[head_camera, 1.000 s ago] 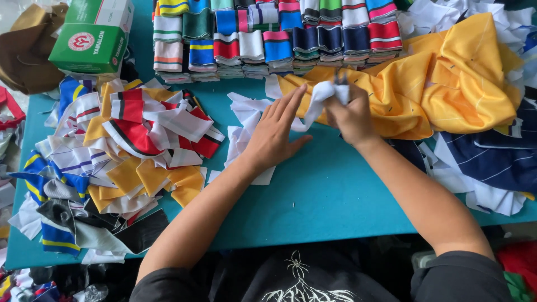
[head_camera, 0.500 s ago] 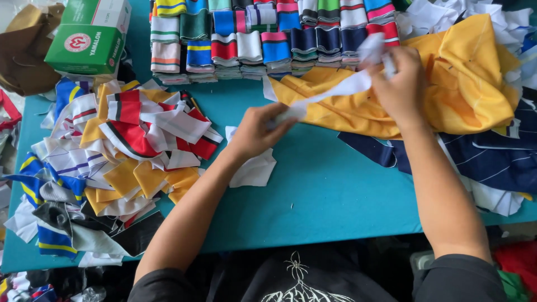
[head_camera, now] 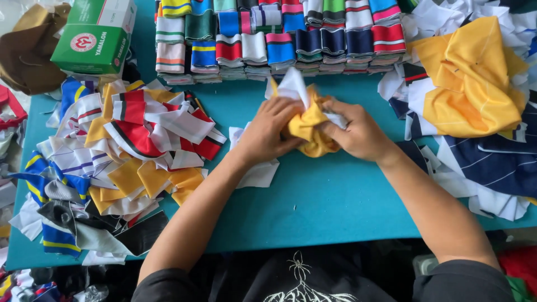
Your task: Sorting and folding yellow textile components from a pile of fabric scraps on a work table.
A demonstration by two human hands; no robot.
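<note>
Bunching yellow fabric piece [head_camera: 309, 127] at mid-table on teal table [head_camera: 335, 196]: left hand [head_camera: 271, 130] and right hand [head_camera: 358, 131] both pinch it, pressed close. Best practice, judged: keep white strip [head_camera: 293, 84] free, grip edges evenly.

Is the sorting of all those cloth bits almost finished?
Partly. Done: neat folded striped stacks line the back of the table. In hand: the left hand and right hand bunch a yellow and white piece. Left: loose heaps of scraps and more cloth on the other side.
</note>
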